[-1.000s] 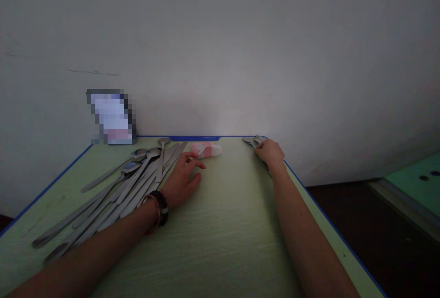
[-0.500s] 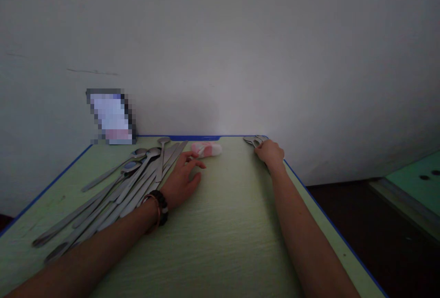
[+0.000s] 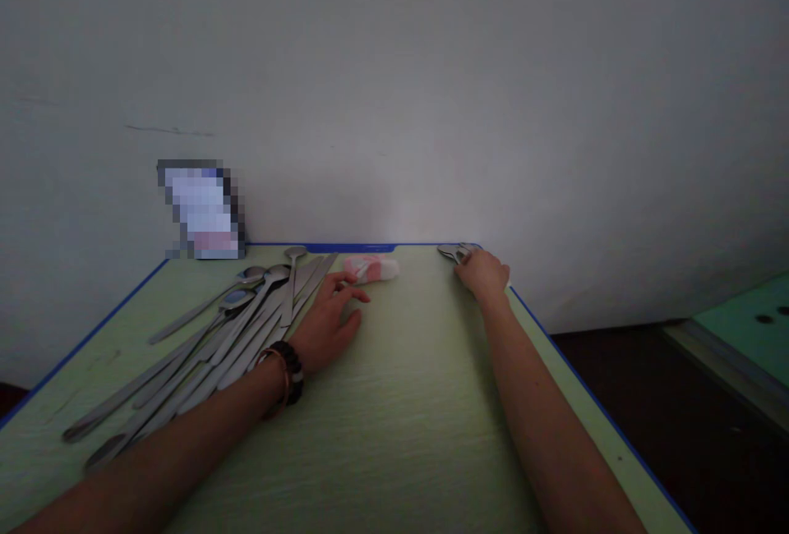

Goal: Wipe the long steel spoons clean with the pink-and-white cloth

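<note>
My left hand [image 3: 329, 324] lies open near the table's middle, palm down with its fingers loosely spread. Its fingertips meet the near side of a small pink-and-white wrapped bundle [image 3: 376, 269]. Beside that wrist is a loose pile of steel cutlery, with spoons [image 3: 277, 273] and table knives [image 3: 317, 275] overlapping at a slant; my left forearm covers part of it. At the far right corner my right hand [image 3: 486, 275] is closed on metal forks [image 3: 453, 253]. Their heads point toward the wall, while the hand hides most of the handles.
A phone [image 3: 203, 209], blurred out, leans on the wall [image 3: 394, 90] at the back left. The pale green table [image 3: 394, 435] has a blue edge and touches the wall at the back. Dark floor [image 3: 666, 419] and a green surface [image 3: 752, 329] are at the right.
My right hand shifts very slightly over the forks, and less of their heads shows beside the fingers. The left hand and the cutlery pile stay in place.
</note>
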`<move>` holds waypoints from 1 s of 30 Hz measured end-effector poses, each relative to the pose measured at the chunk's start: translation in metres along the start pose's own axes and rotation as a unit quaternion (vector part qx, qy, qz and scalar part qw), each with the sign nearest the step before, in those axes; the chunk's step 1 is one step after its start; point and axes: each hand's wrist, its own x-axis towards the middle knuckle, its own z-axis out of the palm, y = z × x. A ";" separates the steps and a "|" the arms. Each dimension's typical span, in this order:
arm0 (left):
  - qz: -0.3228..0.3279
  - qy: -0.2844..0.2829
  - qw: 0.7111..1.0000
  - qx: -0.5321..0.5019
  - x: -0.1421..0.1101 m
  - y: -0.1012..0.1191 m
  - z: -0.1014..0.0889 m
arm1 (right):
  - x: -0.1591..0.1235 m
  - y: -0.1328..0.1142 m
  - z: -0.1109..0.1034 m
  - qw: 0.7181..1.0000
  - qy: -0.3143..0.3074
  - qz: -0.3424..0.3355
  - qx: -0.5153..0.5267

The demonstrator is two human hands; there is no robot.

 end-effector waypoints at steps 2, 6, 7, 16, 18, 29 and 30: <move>0.003 0.003 1.000 0.005 0.000 -0.001 0.001 | 0.000 -0.002 -0.002 0.999 0.030 -0.012 0.006; 0.010 -0.002 1.000 0.006 0.001 -0.003 0.001 | -0.004 -0.017 -0.011 0.991 0.057 -0.101 0.060; 0.011 0.002 1.000 0.013 0.000 -0.003 0.000 | -0.007 -0.024 -0.015 0.985 0.054 -0.142 0.085; -0.017 -0.029 0.975 0.218 0.012 0.002 -0.047 | -0.058 -0.089 0.009 0.888 0.040 -0.384 0.249; -0.044 -0.049 0.966 0.251 0.019 -0.005 -0.069 | -0.065 -0.093 0.025 0.887 0.055 -0.394 0.232; -0.235 -0.157 0.894 0.348 0.017 -0.073 -0.138 | -0.071 -0.093 0.040 0.887 0.129 -0.384 0.223; -0.240 -0.168 0.892 0.345 0.016 -0.075 -0.138 | -0.071 -0.094 0.041 0.888 0.129 -0.383 0.220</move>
